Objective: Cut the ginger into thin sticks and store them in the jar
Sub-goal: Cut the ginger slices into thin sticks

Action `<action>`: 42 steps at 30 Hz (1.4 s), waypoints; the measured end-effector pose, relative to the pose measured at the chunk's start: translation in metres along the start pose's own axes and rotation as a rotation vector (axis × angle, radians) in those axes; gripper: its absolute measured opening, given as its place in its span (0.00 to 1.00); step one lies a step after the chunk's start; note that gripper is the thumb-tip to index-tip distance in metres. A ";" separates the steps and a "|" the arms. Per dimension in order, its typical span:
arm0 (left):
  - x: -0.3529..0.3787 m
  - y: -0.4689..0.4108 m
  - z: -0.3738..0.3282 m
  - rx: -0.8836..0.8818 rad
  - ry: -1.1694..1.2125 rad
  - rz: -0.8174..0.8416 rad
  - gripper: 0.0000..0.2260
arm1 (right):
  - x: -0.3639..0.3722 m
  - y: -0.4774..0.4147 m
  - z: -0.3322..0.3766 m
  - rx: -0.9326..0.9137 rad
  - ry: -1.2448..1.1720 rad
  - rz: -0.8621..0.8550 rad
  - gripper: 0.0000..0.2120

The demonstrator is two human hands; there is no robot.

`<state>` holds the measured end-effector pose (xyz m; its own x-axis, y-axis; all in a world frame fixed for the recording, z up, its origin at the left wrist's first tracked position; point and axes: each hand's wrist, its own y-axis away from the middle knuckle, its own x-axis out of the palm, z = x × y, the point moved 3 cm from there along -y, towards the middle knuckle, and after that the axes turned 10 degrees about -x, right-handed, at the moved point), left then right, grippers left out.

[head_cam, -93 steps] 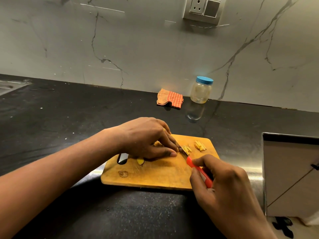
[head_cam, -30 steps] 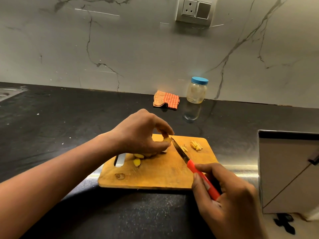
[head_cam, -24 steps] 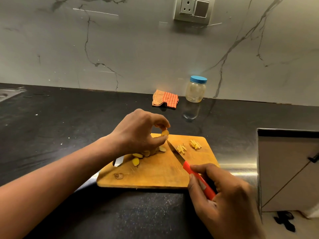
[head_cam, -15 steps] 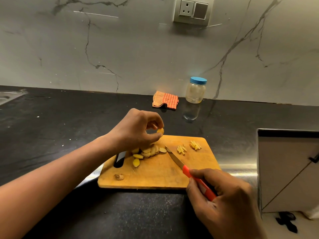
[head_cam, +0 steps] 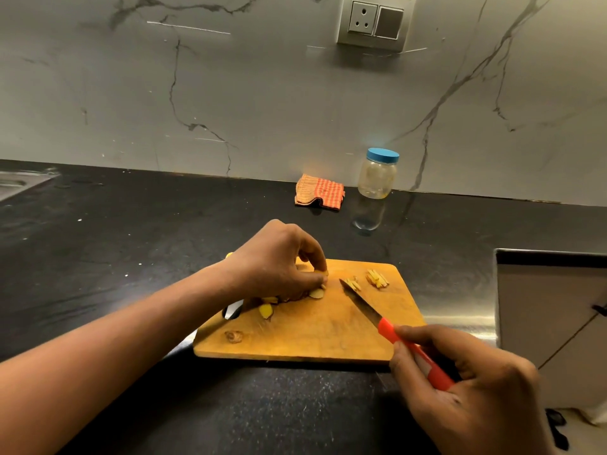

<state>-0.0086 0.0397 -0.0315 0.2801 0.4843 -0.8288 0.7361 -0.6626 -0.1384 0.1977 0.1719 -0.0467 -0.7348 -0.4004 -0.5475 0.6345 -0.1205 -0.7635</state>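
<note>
The left hand (head_cam: 279, 261) has dropped from its lift and now pinches the slices (head_cam: 317, 293) down on the board (head_cam: 328, 339). The right hand (head_cam: 466, 389), gripping the knife (head_cam: 364, 307), has eased back, its tip near the cut sticks (head_cam: 377, 278). I'd say another stack is being readied. The lidded jar (head_cam: 377, 175) waits by the marble wall (head_cam: 262, 93), beside a cloth (head_cam: 320, 192) on the black tabletop (head_cam: 131, 241).
</note>
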 end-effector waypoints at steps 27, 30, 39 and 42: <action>0.010 0.008 -0.012 0.003 -0.004 -0.022 0.07 | 0.011 -0.001 -0.009 0.038 0.074 0.034 0.09; 0.015 0.008 -0.015 0.038 -0.030 -0.013 0.08 | 0.009 -0.001 -0.013 0.052 0.095 0.004 0.09; 0.007 0.004 -0.006 -0.013 -0.021 0.030 0.07 | 0.010 0.000 -0.012 0.040 0.049 -0.006 0.07; 0.011 0.004 -0.009 0.003 -0.030 0.017 0.06 | 0.009 0.001 -0.014 0.059 0.053 -0.025 0.08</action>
<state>0.0025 0.0475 -0.0364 0.2737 0.4558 -0.8469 0.7295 -0.6722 -0.1260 0.1884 0.1811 -0.0566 -0.7611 -0.3485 -0.5470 0.6278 -0.1842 -0.7562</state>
